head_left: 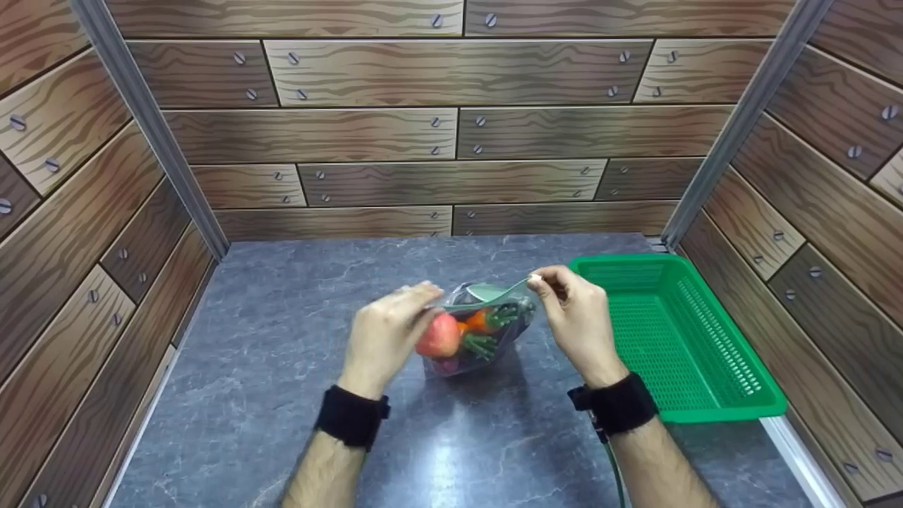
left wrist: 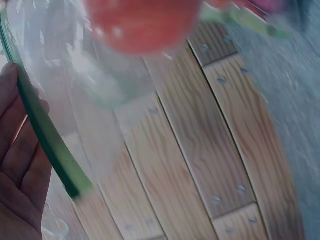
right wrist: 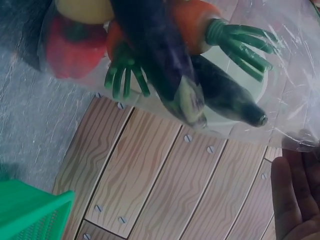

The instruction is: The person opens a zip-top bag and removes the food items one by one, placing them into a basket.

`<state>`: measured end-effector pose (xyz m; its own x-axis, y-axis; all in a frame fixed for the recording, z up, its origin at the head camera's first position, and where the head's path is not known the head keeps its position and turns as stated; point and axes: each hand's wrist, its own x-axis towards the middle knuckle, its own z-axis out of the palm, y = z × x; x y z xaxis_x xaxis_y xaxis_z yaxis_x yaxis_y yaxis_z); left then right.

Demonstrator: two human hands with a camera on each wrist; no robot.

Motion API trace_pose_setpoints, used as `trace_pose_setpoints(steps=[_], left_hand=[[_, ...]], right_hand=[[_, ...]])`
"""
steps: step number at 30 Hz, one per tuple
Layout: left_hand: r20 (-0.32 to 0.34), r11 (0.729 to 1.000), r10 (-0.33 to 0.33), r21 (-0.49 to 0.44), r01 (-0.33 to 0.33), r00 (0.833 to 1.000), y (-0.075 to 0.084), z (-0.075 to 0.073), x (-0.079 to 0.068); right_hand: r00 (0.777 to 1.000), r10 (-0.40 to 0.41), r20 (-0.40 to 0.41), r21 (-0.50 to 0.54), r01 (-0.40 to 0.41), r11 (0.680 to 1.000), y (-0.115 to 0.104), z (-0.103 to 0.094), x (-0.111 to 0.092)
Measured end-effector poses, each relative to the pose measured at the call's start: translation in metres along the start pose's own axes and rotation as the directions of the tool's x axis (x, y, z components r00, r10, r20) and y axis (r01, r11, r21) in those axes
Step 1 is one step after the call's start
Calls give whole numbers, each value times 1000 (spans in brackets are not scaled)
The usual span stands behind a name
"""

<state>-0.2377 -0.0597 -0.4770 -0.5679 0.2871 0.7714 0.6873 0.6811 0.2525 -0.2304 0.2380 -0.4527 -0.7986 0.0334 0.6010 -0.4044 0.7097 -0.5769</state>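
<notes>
A clear zip bag point(head_left: 504, 347) with a green closure strip point(left wrist: 46, 142) hangs between both hands, over the table. My left hand point(head_left: 384, 328) pinches the strip at the bag's left side. At the right end of the strip, my right hand point(head_left: 580, 321) holds the edge between thumb and forefinger. Through the plastic show a round red fruit or vegetable point(head_left: 439, 336), carrots point(head_left: 478, 322) with green tops, an eggplant point(right wrist: 155, 45), a dark green cucumber-like vegetable point(right wrist: 230, 97) and a red pepper point(right wrist: 75, 50). Part of a yellow item point(right wrist: 85, 10) is cut off by the frame.
On the right side of the grey marbled table point(head_left: 282, 395) stands a green plastic basket point(head_left: 677, 416), close to the right hand. Wood-patterned walls point(head_left: 451, 134) enclose the back and both sides. A thin cable point(head_left: 615, 469) runs from the right wristband.
</notes>
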Motion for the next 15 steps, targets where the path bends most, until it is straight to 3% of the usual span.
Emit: trace_pose_setpoints(steps=[7,15], left_hand=[[72,1000,-14,-23,16,997,40,24,16],[73,997,-70,-31,73,995,53,34,25]], right_hand=[[1000,-23,13,12,22,1000,-9,3,-5],[998,-58,31,21,58,998,-11,1,-8]])
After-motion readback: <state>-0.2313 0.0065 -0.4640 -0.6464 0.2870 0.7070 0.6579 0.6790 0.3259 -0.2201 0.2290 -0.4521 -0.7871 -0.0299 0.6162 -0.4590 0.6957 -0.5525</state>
